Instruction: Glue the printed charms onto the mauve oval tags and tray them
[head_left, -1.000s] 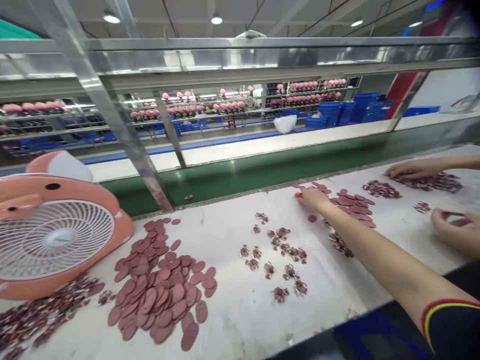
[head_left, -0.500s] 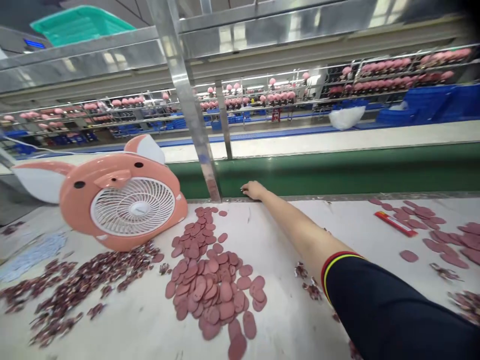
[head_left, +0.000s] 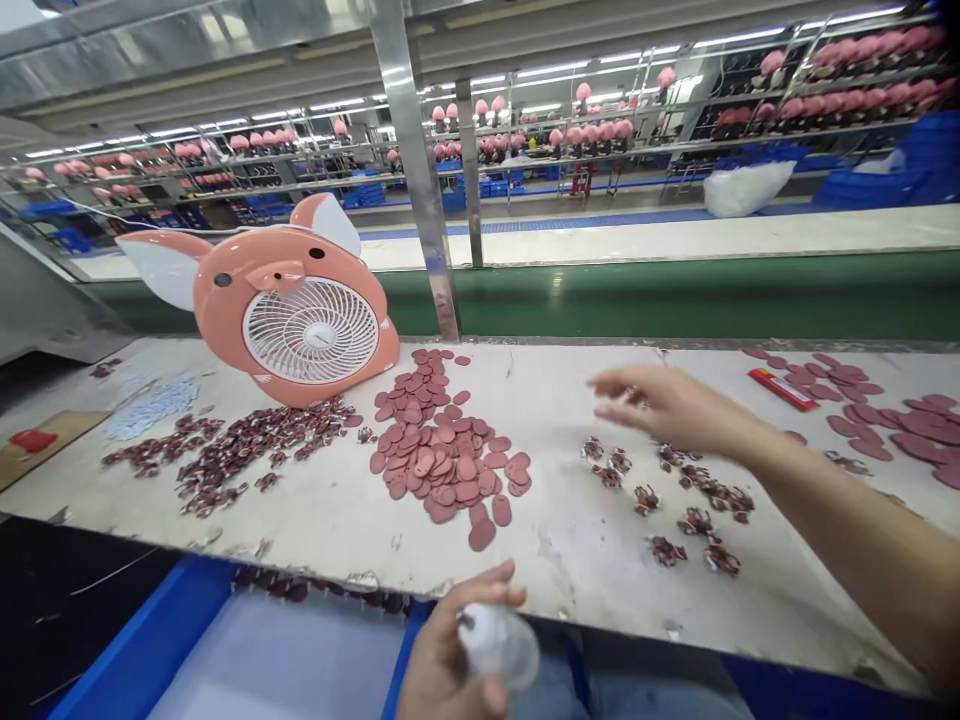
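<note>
My left hand (head_left: 442,660) is low at the table's near edge, shut on a small clear round container (head_left: 500,645). My right hand (head_left: 664,405) hovers blurred over the white table (head_left: 555,545), fingers stretched leftward; whether it holds anything I cannot tell. Just below it lie scattered small dark patterned pieces (head_left: 679,495). A heap of pink oval pieces (head_left: 442,465) lies left of that hand.
A pink pig-shaped fan (head_left: 300,310) stands at the table's back left, a spread of dark pieces (head_left: 232,450) in front of it. More pink ovals (head_left: 900,420) and a red flat item (head_left: 784,390) lie right. A green conveyor (head_left: 675,295) runs behind; a blue bin (head_left: 225,650) sits below.
My right hand pulled back from the table's far edge toward the middle. My left hand with the clear container came into view. The view tilted down and left.
</note>
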